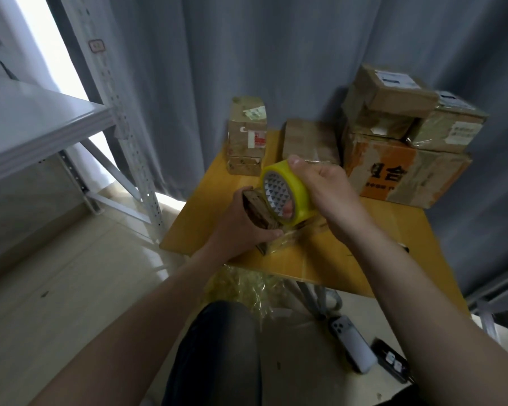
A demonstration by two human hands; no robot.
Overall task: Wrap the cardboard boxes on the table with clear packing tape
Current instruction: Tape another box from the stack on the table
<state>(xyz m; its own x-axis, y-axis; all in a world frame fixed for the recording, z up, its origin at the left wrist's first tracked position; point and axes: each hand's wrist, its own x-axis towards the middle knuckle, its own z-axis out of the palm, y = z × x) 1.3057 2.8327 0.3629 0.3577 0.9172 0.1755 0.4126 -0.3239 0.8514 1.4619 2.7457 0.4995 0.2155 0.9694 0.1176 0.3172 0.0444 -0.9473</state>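
**Position.** I hold the small box (255,208) in my left hand (241,230) over the near left edge of the table (364,259), not far from its left corner. I cannot tell whether its underside rests on the top.

**Hands.** My left fingers and thumb are curled round the box from its left side. My right hand (326,186) grasps the tape roll (301,200), with the thumb on the rim and one fingertip showing inside the core. The roll sits against the right face of the box. A glossy strip of tape (282,240) shows just below them.

**Handling, in my judgement.**
- The box is small and one hand carries it, so it is probably light.
- The cardboard looks worn, so its corners will likely give under a hard squeeze.
- Any taped faces will be slick. I would hold it across the ends and leave the long faces free for the tape.
- The roll is stiff and is best held through the core so it can turn.
- The film is thin and sticky and will fold onto itself if it goes slack.

**Other items.**
- A tall box (247,127) stands at the far left corner.
- A stack of boxes (393,171) stands at the far right.
- Crumpled film (241,285) lies below the near edge.
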